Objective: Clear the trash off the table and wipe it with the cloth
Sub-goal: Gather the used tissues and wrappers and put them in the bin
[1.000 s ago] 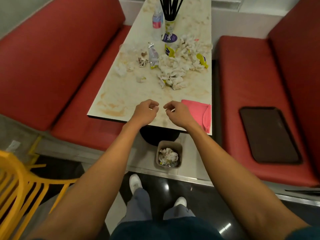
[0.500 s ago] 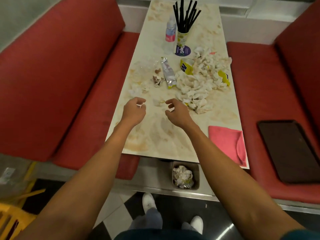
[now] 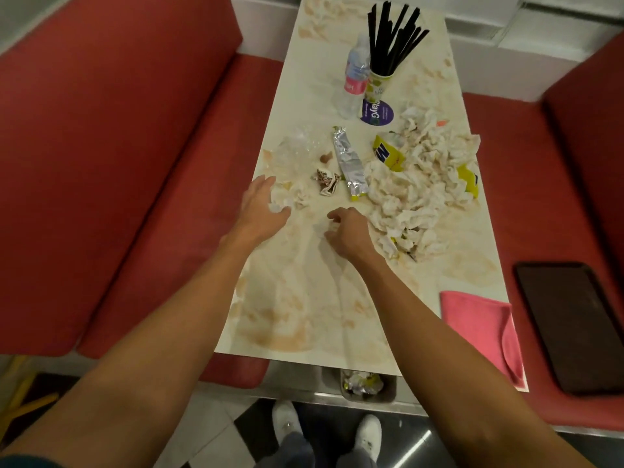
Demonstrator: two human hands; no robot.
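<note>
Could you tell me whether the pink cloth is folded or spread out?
Folded: the pink cloth lies flat with one edge doubled over.

Pink cloth [image 3: 479,329]; red benches [image 3: 111,157]; black straws [image 3: 391,38].

Head-worn camera looks steeply down, close over the table [image 3: 341,298].

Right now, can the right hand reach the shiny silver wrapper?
Probably yes. The right hand is just short of the silver wrapper, with only bare table between them. The napkin pile lies off to the side, not in the way.
</note>
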